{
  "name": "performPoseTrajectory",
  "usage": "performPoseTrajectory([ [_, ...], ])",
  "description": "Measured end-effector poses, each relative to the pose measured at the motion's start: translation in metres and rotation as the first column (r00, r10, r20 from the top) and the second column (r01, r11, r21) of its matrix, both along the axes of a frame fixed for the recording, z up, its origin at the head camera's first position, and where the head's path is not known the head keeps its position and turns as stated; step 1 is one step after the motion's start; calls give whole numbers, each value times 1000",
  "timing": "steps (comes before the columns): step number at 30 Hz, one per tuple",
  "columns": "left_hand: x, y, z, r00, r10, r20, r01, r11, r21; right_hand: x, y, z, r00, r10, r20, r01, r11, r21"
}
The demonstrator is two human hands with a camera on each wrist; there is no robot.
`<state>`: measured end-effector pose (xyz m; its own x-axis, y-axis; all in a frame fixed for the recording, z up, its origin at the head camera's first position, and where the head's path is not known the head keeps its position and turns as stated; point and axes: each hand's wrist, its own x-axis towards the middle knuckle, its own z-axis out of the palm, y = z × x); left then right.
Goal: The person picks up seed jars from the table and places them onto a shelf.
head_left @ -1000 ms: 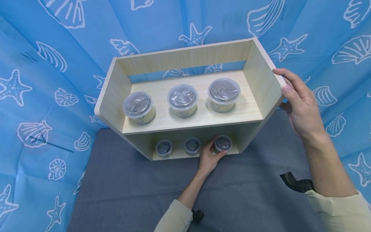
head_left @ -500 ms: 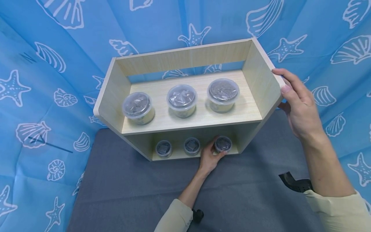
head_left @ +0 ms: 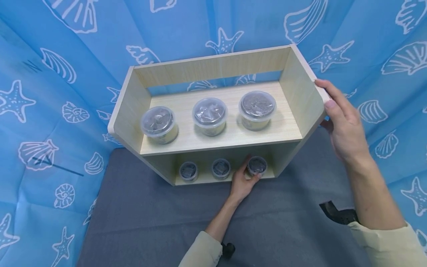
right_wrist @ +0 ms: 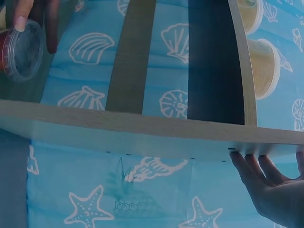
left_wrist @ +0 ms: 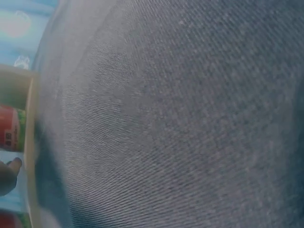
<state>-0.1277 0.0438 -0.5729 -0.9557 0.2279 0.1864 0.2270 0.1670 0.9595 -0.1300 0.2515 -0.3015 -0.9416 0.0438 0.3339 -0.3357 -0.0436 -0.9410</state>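
Observation:
A small wooden two-tier shelf [head_left: 218,144] stands on the grey cloth. On its lower level, at the right end, sits a small round plastic tub [head_left: 257,165] with a clear lid and dark contents showing through. My left hand [head_left: 242,183] holds this tub from the front, thumb and fingers on opposite sides; in the right wrist view the thumb [right_wrist: 20,23] meets the lid rim. With my right hand [head_left: 350,129] I grip the front edge of the shelf's right side panel [head_left: 305,85]. The right wrist view shows fingertips against the panel's outer face.
Two more small tubs, a left one [head_left: 188,171] and a middle one [head_left: 221,168], share the lower level. Above stand three larger lidded tubs: left [head_left: 160,124], middle [head_left: 209,116], right [head_left: 257,110]. A blue seashell-patterned curtain [head_left: 186,26] hangs behind.

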Motion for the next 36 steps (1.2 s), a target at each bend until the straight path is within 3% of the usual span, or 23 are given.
performPoseTrajectory([
  [6,7,-1,11,999,1,-32,-1,1000,0,3,-4,-6,999,-31,-21,30,997,-67],
  [14,20,-8,57,997,-19,-74,24,998,56,7,-2,-16,999,-15,-31,13,997,-72],
  [18,24,-12,64,995,-36,-92,43,996,76,11,2,-24,999,-2,-32,1,999,-50],
  [22,25,-15,55,995,-28,-93,34,997,64,17,8,-31,999,-40,-16,42,993,107],
  [24,26,-18,51,996,-31,-82,35,998,56,20,10,-34,997,-75,-8,75,970,233],
  [27,27,-24,53,995,-50,-88,55,997,55,24,13,-37,995,-100,4,93,937,337],
  [30,30,-31,60,991,-74,-112,79,996,38,26,15,-41,995,-102,19,88,927,364],
  [36,37,-49,76,982,-100,-163,76,987,-144,31,18,-56,995,-95,14,81,909,409],
])
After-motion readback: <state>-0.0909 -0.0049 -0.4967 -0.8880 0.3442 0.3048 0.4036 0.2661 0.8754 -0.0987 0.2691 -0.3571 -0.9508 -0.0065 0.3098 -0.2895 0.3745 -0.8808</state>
